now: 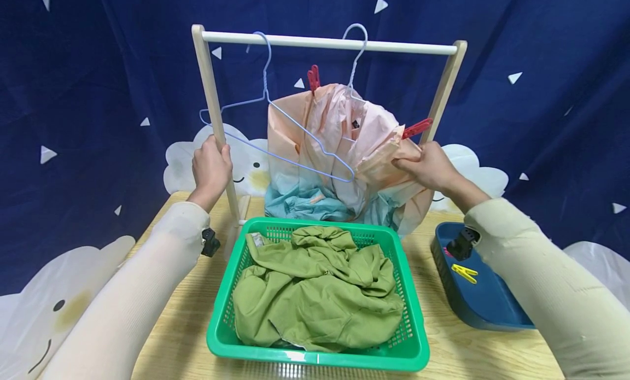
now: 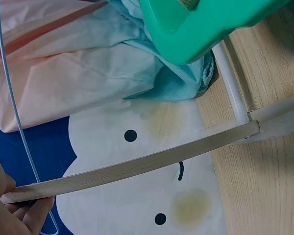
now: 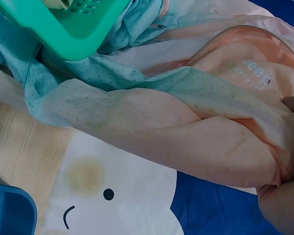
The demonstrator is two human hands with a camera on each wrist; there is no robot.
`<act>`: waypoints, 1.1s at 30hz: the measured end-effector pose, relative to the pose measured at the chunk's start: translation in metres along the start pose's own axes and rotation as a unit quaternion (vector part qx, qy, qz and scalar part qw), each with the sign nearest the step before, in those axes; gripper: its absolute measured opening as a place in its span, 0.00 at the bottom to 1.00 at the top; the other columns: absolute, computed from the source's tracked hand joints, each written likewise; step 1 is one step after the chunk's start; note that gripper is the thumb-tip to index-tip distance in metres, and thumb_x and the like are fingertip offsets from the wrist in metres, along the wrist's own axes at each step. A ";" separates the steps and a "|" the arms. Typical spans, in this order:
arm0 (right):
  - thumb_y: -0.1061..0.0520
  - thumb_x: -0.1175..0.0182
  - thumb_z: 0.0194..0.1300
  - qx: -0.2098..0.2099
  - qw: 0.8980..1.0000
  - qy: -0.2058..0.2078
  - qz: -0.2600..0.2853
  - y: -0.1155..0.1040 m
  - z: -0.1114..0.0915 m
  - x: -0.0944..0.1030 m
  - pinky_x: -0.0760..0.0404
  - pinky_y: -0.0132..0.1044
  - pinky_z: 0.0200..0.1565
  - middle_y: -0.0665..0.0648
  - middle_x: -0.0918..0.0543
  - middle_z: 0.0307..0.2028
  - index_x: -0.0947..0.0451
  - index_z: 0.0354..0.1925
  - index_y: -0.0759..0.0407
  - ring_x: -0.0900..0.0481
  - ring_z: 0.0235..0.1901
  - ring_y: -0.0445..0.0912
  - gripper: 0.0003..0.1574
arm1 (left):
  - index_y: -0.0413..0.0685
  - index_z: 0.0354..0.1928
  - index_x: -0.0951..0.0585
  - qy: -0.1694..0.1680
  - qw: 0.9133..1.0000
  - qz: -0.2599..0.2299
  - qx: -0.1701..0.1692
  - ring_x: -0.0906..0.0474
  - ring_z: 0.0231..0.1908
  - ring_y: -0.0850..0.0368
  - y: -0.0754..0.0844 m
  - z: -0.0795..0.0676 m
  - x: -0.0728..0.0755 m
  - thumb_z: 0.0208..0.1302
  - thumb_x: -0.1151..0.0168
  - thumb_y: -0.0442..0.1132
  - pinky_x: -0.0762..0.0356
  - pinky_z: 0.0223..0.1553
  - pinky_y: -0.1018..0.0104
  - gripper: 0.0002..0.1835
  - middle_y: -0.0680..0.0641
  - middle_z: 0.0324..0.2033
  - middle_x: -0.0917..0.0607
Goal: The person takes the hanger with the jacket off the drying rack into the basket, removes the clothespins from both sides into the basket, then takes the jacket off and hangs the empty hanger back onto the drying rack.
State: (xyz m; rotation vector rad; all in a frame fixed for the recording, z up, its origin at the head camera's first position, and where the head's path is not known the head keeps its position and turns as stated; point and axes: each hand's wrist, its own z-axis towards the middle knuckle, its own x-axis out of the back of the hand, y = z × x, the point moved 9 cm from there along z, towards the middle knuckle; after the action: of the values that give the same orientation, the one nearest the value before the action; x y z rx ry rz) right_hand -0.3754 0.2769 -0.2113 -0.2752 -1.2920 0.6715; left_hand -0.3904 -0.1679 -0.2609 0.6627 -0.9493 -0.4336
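A peach and teal jacket (image 1: 290, 128) hangs from a white hanger (image 1: 355, 57) on the rack's rail, with a red clothespin (image 1: 314, 78) at one shoulder and another red clothespin (image 1: 417, 128) at the other. My right hand (image 1: 429, 165) pinches the jacket's fabric just below the right clothespin; printed lettering shows near that hand in the right wrist view. My left hand (image 1: 211, 165) grips the left wooden post (image 2: 137, 164) of the rack, fingers wrapped round it. Close to it, a bare blue hanger (image 1: 295, 164) hangs at an angle from the rail (image 1: 315, 41).
In front of the rack stands a green basket (image 1: 317, 358) holding a crumpled olive-green garment (image 1: 334, 303). To the right, a blue tray (image 1: 492, 309) contains a yellow clothespin (image 1: 465, 273) and a pink one, partly hidden by my right wrist. Behind hangs a dark blue curtain (image 1: 541, 123).
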 end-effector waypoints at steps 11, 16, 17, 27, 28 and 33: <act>0.53 0.34 0.65 0.010 0.999 0.044 -0.005 0.003 -0.005 0.011 0.36 0.33 0.19 0.44 0.32 0.15 0.21 0.33 0.67 0.34 0.17 0.36 0.16 | 0.34 0.54 0.22 -0.003 1.000 -0.009 0.001 0.16 0.47 0.30 -0.001 -0.002 0.000 0.77 0.49 0.39 0.20 0.47 0.40 0.15 0.30 0.46 0.14; 0.52 0.34 0.66 -0.001 0.998 0.059 -0.006 0.010 -0.009 0.016 0.35 0.33 0.20 0.46 0.27 0.17 0.17 0.43 0.67 0.32 0.19 0.36 0.18 | 0.34 0.54 0.22 -0.005 1.000 -0.009 0.003 0.16 0.48 0.30 0.000 -0.002 0.000 0.77 0.49 0.40 0.20 0.48 0.41 0.15 0.30 0.47 0.14; 0.52 0.34 0.67 0.000 0.998 0.061 -0.008 0.011 -0.010 0.017 0.35 0.32 0.21 0.48 0.25 0.18 0.17 0.44 0.66 0.31 0.19 0.36 0.17 | 0.34 0.54 0.22 -0.005 1.000 -0.009 0.003 0.16 0.48 0.30 0.000 -0.002 0.000 0.77 0.49 0.40 0.20 0.48 0.41 0.15 0.30 0.47 0.14; 0.50 0.41 0.74 0.006 0.998 0.036 -0.048 0.028 -0.021 0.011 0.25 0.39 0.41 0.69 0.15 0.50 0.19 0.57 0.62 0.19 0.44 0.57 0.21 | 0.34 0.54 0.22 -0.003 1.000 -0.004 -0.002 0.16 0.48 0.30 0.000 -0.002 0.000 0.77 0.49 0.39 0.20 0.48 0.40 0.15 0.30 0.48 0.14; 0.51 0.41 0.74 0.009 0.998 0.038 -0.053 0.030 -0.022 0.010 0.26 0.40 0.41 0.69 0.15 0.49 0.19 0.56 0.63 0.19 0.44 0.58 0.21 | 0.34 0.54 0.22 -0.003 1.000 -0.004 -0.002 0.16 0.48 0.30 0.000 -0.002 0.000 0.77 0.49 0.39 0.20 0.49 0.40 0.15 0.30 0.48 0.14; 0.53 0.42 0.74 0.036 0.996 0.042 -0.068 0.036 -0.023 0.008 0.26 0.43 0.36 0.69 0.15 0.43 0.18 0.51 0.64 0.21 0.38 0.57 0.17 | 0.33 0.54 0.22 -0.003 1.000 -0.005 -0.002 0.16 0.47 0.30 -0.001 -0.002 0.000 0.77 0.49 0.39 0.20 0.48 0.40 0.15 0.30 0.47 0.14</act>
State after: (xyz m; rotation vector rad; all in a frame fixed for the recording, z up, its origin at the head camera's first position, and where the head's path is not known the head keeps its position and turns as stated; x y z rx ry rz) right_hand -0.3638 0.3134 -0.2308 -0.1537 -1.1933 0.5834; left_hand -0.3886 -0.1676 -0.2623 0.6643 -0.9502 -0.4461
